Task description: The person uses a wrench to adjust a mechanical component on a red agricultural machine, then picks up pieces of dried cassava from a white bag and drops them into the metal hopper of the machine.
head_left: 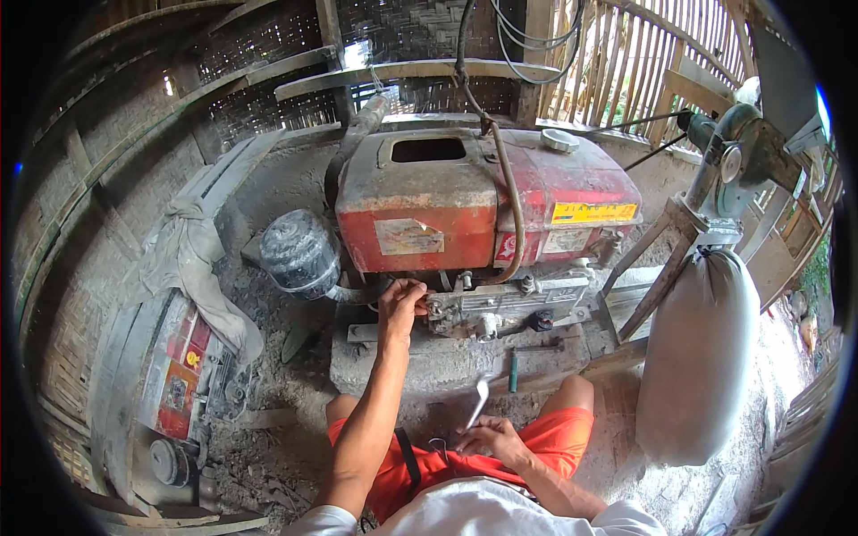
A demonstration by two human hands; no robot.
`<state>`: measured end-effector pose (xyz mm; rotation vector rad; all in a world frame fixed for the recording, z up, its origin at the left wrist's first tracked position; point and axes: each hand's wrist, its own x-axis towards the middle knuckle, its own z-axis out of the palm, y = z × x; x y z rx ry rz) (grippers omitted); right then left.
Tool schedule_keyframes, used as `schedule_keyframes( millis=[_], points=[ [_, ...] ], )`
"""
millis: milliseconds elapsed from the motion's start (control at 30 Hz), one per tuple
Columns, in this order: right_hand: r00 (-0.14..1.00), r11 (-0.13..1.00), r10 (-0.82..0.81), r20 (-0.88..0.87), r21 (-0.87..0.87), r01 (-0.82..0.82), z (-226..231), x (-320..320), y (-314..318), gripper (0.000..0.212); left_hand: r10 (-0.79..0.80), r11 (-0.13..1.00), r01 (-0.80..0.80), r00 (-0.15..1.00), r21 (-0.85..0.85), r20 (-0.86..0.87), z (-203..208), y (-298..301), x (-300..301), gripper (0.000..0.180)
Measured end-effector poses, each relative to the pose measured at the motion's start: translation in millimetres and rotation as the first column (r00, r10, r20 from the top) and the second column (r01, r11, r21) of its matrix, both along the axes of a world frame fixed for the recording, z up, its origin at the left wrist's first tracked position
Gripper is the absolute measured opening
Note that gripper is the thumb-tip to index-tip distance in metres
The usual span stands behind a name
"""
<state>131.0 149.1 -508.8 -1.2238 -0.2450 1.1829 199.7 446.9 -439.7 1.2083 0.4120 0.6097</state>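
Observation:
A dusty red engine (418,239) stands in front of me on a concrete base. My left hand (404,300) reaches to the left end of its grey metal cylinder head (500,304), beside the air cleaner's pipe. Its fingers are closed there, and whatever they pinch is hidden. Low over my lap, my right hand (493,441) is closed around the lower end of a silver wrench (478,402). The wrench tilts upward, apart from the engine, its upper end bent and slightly blurred. A green-handled screwdriver (513,373) lies on the base between the engine and my knees.
A round, dusty air cleaner (299,255) juts out left of the engine. Wooden planks with a draped cloth (192,259) and a second red engine (181,380) are farther left. To the right, a full white sack (697,357) hangs below a green machine (728,170).

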Motion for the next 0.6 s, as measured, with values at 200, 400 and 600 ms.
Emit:
schedule_keyframes(
  millis=[200,400,600],
  points=[
    [0.904,0.949,0.061,-0.424,0.306,0.079,-4.5,9.0,3.8,0.029,0.006,1.000,-0.006,1.000,0.000,0.008,0.3,-4.2,3.0,0.014],
    [0.970,0.963,-0.194,0.144,0.218,0.160,49.0,17.5,47.8,0.017,0.018,1.000,-0.018,1.000,0.001,0.007,-2.9,0.7,0.0,0.014],
    [0.873,0.970,-0.232,0.429,0.036,0.240,70.5,58.7,105.4,0.019,0.028,1.000,-0.028,0.999,-0.004,0.020,-2.7,-2.1,5.0,0.013]
  ],
)
